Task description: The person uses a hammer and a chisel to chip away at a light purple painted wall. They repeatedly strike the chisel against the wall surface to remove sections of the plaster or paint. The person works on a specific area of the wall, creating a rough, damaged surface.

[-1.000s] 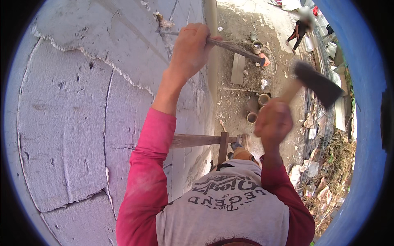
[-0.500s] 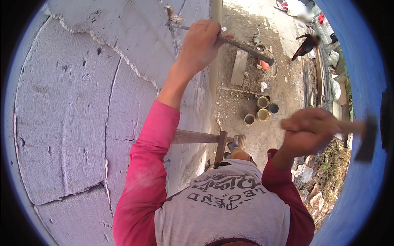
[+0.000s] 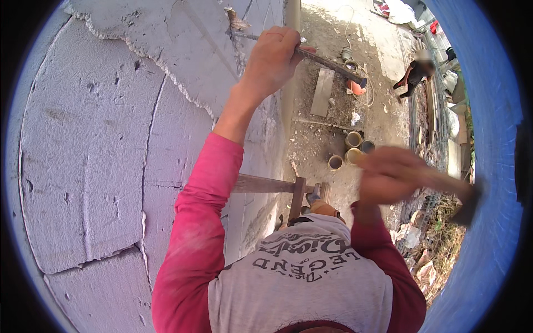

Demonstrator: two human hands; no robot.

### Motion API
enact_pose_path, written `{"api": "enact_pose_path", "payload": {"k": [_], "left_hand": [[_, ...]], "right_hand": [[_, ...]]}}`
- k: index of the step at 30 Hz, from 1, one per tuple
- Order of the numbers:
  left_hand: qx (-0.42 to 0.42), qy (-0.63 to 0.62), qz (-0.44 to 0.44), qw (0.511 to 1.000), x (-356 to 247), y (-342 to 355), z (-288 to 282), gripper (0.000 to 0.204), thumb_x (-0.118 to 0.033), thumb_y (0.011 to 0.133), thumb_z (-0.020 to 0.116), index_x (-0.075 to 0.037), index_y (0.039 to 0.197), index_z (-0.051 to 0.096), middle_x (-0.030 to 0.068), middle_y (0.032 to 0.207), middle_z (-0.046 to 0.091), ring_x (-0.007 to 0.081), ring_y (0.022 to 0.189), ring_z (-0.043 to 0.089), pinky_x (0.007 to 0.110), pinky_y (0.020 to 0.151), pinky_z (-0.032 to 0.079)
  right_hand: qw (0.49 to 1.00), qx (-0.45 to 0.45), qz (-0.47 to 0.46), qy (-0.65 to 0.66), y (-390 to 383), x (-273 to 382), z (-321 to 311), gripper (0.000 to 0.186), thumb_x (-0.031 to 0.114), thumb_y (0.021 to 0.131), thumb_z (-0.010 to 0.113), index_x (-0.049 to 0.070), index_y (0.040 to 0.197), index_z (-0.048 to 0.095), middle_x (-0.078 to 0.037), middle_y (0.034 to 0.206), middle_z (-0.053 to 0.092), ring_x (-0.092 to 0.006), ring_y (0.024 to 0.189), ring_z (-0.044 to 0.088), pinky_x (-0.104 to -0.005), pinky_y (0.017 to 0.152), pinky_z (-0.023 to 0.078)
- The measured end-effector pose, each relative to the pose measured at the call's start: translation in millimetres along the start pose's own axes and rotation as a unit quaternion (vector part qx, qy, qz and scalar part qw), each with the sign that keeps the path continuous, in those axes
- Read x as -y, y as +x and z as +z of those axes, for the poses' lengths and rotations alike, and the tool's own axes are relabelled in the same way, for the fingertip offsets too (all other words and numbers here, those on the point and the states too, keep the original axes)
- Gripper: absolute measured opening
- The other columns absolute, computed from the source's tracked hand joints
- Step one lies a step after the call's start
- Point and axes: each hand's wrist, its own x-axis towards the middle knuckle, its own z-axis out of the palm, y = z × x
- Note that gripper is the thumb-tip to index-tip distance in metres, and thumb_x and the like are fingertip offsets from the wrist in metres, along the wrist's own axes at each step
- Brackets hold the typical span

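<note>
My left hand is wrapped round a long metal chisel. The chisel's tip points left against the rough grey block wall, beside a chipped-out, torn spot. Its struck end sticks out to the right of my fist. Lower down on the right, my right hand is closed round the wooden handle of a hammer. Hand and hammer are smeared by motion. The hammer head is out to the right, well apart from the chisel.
Far below on the ground stand several buckets, a board and an orange round thing. A wooden support runs from the wall near my feet. At the upper right another person walks past stacked planks and rubble.
My right hand has swung left with the hammer, whose head has dropped slightly and tilted. My left hand and the chisel stay nearly still. The other person has taken a step.
</note>
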Motion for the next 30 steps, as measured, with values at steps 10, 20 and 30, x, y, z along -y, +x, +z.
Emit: {"api": "enact_pose_path", "payload": {"k": [10, 20, 30], "left_hand": [[0.014, 0.005, 0.005, 1.000, 0, -7, 1, 0.024, -0.015, 0.090, 0.074, -0.003, 0.086, 0.053, 0.0127, 0.082, 0.057, 0.0360, 0.082, 0.055, 0.044, 0.076, 0.043], [0.020, -0.002, -0.024, 1.000, 1, -10, 7, 0.025, -0.018, 0.093, 0.072, -0.003, 0.086, 0.054, 0.0132, 0.081, 0.057, 0.0362, 0.082, 0.056, 0.045, 0.076, 0.044], [0.032, -0.001, 0.000, 1.000, -3, -5, 14, 0.025, -0.017, 0.090, 0.074, -0.003, 0.086, 0.053, 0.0135, 0.079, 0.056, 0.0358, 0.082, 0.056, 0.045, 0.076, 0.044]], "right_hand": [[0.985, -0.087, 0.139, 0.059, 42, 43, 14, 0.053, 0.058, 0.107, 0.038, 0.008, 0.101, 0.055, -0.005, 0.061, 0.045, -0.0145, 0.042, 0.043, -0.0309, 0.035, 0.041], [0.979, -0.106, 0.176, -0.003, 33, 44, 11, 0.059, 0.063, 0.103, 0.045, 0.006, 0.103, 0.056, -0.005, 0.063, 0.044, -0.0148, 0.043, 0.042, -0.0292, 0.037, 0.039], [0.957, 0.123, 0.189, -0.181, -70, -53, -13, 0.040, 0.041, 0.109, 0.042, 0.007, 0.096, 0.058, -0.002, 0.062, 0.051, -0.0126, 0.046, 0.047, -0.0304, 0.043, 0.044]]}}
